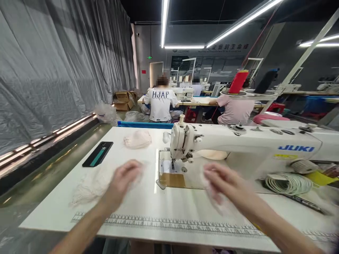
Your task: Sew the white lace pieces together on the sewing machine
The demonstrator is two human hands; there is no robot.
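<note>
My left hand [126, 176] is over the white table, to the left of the sewing machine's needle area. Its fingers are bent and smeared by motion, so whether they hold anything cannot be made out. My right hand [221, 178] is in front of the machine arm, fingers apart, with nothing distinct in it, though blurred. Between the hands stands a white JUKI sewing machine [254, 141], its presser foot [173, 165] above the plate. A pale, frilly bundle of fabric [90, 187] lies beside my left forearm. Another pale fabric stack [137, 139] lies farther back.
A dark phone [97, 154] lies at the table's left. A printed ruler [164, 224] runs along the front edge. Coiled white cord [288, 183] sits at the right, under the handwheel. Red [238, 82] and black thread cones stand behind. Other people sit at machines ahead.
</note>
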